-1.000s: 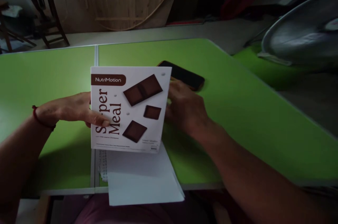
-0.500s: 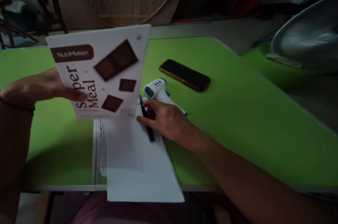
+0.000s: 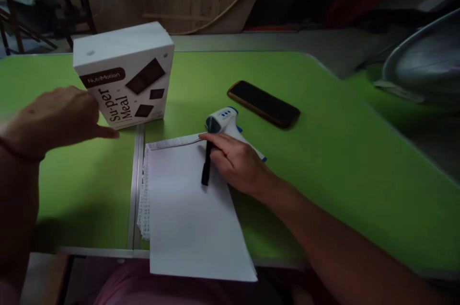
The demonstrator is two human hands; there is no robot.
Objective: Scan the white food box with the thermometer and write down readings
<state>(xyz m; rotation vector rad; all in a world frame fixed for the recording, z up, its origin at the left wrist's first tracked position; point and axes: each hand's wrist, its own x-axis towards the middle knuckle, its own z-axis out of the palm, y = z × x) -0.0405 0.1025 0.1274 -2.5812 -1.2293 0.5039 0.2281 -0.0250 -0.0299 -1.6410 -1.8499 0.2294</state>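
A white box (image 3: 118, 46) printed "NutriMotion Su-per Meal", with brown chocolate pieces pictured on it, stands upright on the green table. My left hand (image 3: 68, 116) is at its lower left edge, thumb stretched out in front of it; the other fingers are mostly hidden. My right hand (image 3: 237, 159) pinches a black pen (image 3: 206, 168) over the top right of a stack of white paper (image 3: 190, 219). Just beyond that hand lies a white and blue infrared thermometer (image 3: 224, 120), partly covered by my fingers.
A phone (image 3: 264, 103) in a brown case lies farther back on the green table (image 3: 341, 175). Torn, perforated paper edges (image 3: 143, 219) show along the stack's left side, beside the table's metal seam (image 3: 135, 190). The stack overhangs the front edge.
The box has gone from being held up in my left hand to standing on the table, and my thumb has come off its front. My right hand still holds the pen, now turned more upright.
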